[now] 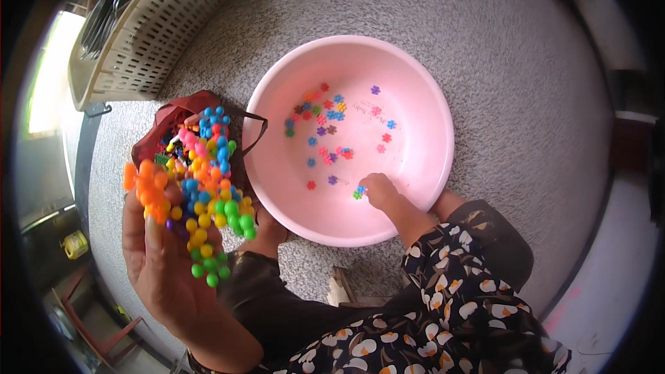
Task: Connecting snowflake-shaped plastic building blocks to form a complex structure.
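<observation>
Outside the pink plastic basin, toward eight o'clock, the left hand grips a multicoloured cluster of interlocked knobbed pieces, its thumb against the orange ones. Inside, at five o'clock, the right hand has curled fingers touching a blue-and-green flower-shaped pair; whether they pinch it, I cannot tell. Loose flower-shaped pieces lie mostly between seven and twelve o'clock, with an open dark-red bag beyond the rim at nine.

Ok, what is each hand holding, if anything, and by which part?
The left hand holds a multicoloured cluster of pieces by its orange side; whether the right hand grips the blue and green pieces beside it cannot be told.
</observation>
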### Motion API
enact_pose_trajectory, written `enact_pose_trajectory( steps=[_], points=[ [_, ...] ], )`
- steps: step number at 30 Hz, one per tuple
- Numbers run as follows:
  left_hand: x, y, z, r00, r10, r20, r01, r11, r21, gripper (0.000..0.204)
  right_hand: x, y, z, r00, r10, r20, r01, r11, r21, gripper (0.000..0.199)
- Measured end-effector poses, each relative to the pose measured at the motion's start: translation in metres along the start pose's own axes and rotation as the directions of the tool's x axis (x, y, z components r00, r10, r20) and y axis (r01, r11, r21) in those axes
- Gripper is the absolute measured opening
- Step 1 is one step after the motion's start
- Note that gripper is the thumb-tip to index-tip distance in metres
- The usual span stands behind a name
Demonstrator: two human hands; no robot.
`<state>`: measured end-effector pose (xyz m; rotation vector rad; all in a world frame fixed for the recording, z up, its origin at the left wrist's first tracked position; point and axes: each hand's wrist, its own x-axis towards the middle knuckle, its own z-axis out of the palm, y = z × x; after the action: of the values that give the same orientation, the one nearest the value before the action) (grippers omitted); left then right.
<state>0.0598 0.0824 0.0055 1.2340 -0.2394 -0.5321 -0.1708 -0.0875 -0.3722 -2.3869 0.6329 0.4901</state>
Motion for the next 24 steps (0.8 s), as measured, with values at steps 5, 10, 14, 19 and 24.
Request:
enact_pose_trajectory(
  steps=[5,10,14,19,24],
  points=[
    [-0.004,-0.008,0.004,0.993,0.037,-0.117,-0.022,0.992,0.123,0.055,0.002,-0.004,0.016,0.999,0.022,-0.032,-0.026,0.991,-0.128,0.024],
    [0.0,-0.006,0.009,0.998,-0.039,-0.058,0.041,0.999,0.035,0.054,-0.007,-0.02,0.018,0.976,0.05,0.211,-0.025,0.992,-0.124,0.021],
    [-0.004,0.003,0.008,0.989,-0.064,-0.131,0.063,0.998,-0.017,0.054,-0.006,-0.037,0.024,0.955,-0.07,0.288,0.086,0.995,-0.044,0.022],
    [0.0,-0.01,0.022,0.985,-0.167,-0.048,0.157,0.974,-0.164,0.043,-0.009,-0.023,0.046,0.919,-0.014,0.393,0.048,0.996,-0.078,0.025],
    [0.002,0.004,0.03,0.979,-0.169,0.114,0.195,0.938,-0.285,0.04,-0.007,-0.022,0.043,0.885,-0.016,0.465,0.005,1.0,0.025,0.036]
  ],
)
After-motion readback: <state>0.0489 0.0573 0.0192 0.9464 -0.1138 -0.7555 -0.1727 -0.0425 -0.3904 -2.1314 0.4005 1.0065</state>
